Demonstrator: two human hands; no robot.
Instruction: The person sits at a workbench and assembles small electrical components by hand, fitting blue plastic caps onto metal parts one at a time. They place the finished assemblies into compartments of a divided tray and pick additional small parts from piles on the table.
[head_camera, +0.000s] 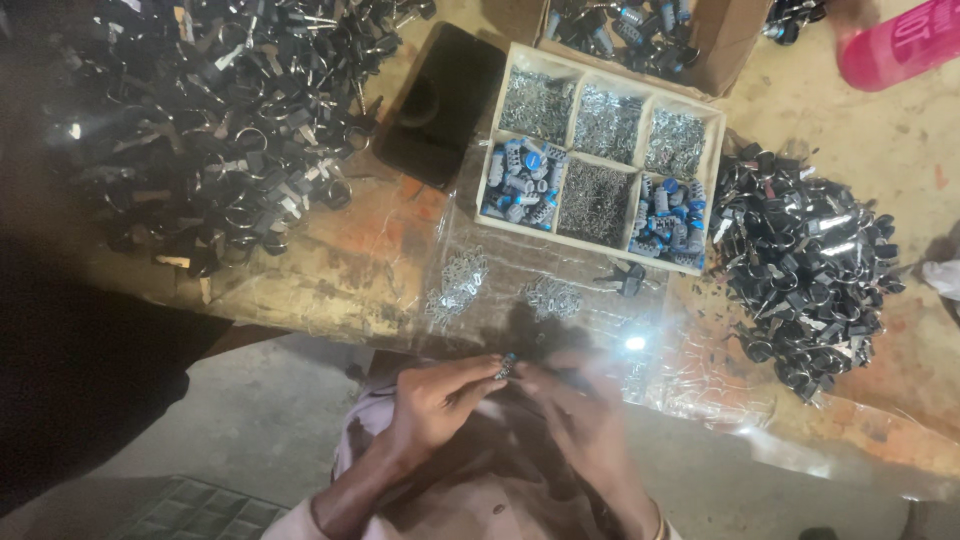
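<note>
My left hand (432, 400) and my right hand (577, 412) meet at the table's near edge, fingertips together around a small blue and metal part (507, 366). The left thumb and forefinger pinch it; the right hand is blurred and seems to grip a dark piece beside it. A clear plastic sheet (500, 300) lies just beyond the hands, carrying two small heaps of metal clips (455, 287).
A white divided tray (600, 152) holds small metal parts and blue-ended cylinders. Large piles of black keyring pieces lie at far left (210, 120) and right (800, 270). A black phone (440, 100), a cardboard box (700, 40) and a pink bottle (895, 45) sit at the back.
</note>
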